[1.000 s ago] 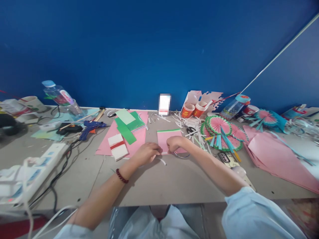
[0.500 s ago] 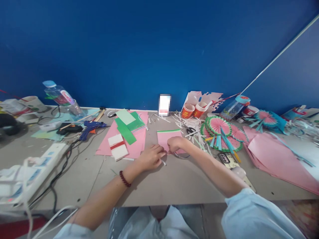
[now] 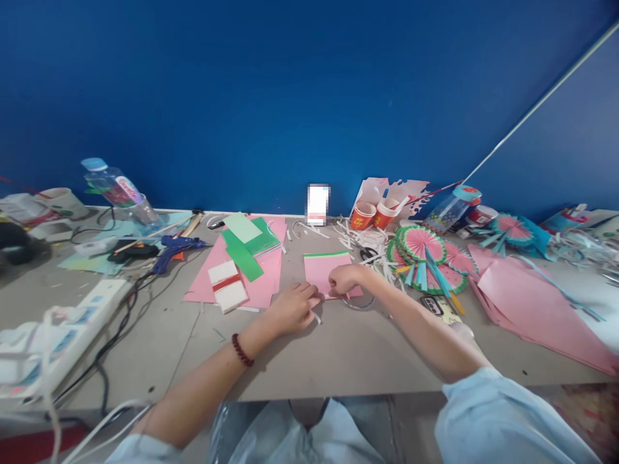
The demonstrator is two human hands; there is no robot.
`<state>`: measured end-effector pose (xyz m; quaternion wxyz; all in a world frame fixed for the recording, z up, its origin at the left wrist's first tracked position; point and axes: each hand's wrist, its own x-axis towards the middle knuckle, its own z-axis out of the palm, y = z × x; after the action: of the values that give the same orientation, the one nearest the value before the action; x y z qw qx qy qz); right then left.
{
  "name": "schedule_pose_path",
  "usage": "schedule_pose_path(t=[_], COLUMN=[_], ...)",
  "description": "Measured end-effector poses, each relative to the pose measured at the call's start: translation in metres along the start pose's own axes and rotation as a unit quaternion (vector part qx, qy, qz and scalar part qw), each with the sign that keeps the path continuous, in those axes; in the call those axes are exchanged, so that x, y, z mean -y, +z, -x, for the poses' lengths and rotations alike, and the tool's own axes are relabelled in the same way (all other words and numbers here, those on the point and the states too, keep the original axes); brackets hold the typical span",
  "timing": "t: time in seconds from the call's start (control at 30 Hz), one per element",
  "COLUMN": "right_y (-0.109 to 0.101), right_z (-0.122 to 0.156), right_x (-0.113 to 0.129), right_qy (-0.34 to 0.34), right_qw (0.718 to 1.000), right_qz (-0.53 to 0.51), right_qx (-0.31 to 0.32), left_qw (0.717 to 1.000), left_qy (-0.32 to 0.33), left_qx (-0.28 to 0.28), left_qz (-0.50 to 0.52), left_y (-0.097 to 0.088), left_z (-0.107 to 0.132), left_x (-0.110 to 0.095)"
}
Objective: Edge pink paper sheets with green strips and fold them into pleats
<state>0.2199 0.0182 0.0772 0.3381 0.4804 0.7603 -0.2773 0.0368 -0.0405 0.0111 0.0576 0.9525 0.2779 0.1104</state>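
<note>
Pink paper sheet [image 3: 320,268], green-edged: lies flat on the counter [image 3: 338,361], under the right fingers, its near left corner at the left fingertips. Left hand [image 3: 296,305]: fingers bent, close together; any pinch is hidden. Right hand [image 3: 344,280]: fingers curled fist-like; contents unseen. White strip [image 3: 317,318]: just nearer than the left fingers. Watermelon-patterned paper fans [image 3: 420,244]: right of the right fingers.

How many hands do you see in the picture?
2: the left hand at the near left corner of the green-edged pink paper, the right hand over that paper's right side. No others show.
</note>
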Motion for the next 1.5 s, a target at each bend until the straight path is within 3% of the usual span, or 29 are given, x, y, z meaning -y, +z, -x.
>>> schedule_pose_path(t=[0.23,0.6,1.5], right_y=[0.001,0.006,0.007], right_z=[0.003,0.005,0.0], right_x=[-0.011,-0.004,-0.002], right_qy=[-0.031,0.021,0.038], right_qw=[0.999,1.0,0.999], right_qz=[-0.019,-0.006,0.013], right_qx=[0.001,-0.014,-0.006], left_qw=[1.0,0.999,0.999], left_qy=[-0.008,0.008,-0.007], left_qx=[0.01,0.011,0.023], left_qz=[0.01,0.044,0.044], left_y=[-0.003,-0.003,-0.001], left_z=[0.0,-0.001,-0.001], left_x=[-0.001,0.0,0.0])
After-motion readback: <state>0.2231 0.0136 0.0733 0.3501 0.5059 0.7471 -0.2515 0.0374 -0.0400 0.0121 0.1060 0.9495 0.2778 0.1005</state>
